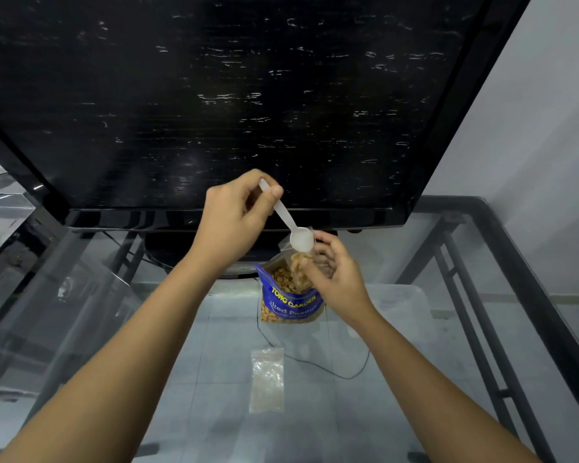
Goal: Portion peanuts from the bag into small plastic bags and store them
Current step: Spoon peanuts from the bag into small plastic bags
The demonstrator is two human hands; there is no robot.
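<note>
While left hand (234, 212) pinches white plastic spoon (290, 225) by handle, bowl tipped over mouth of small clear bag (303, 259). Right hand (335, 272) grips that small bag, fingers curled round it, peanuts visible inside. Blue Tong Garden salted peanuts bag (288, 300) stands open on glass table (398, 379) just below. Spare small plastic bag (267, 379) lies flat nearer person. Black TV screen (231, 95) behind.
</note>
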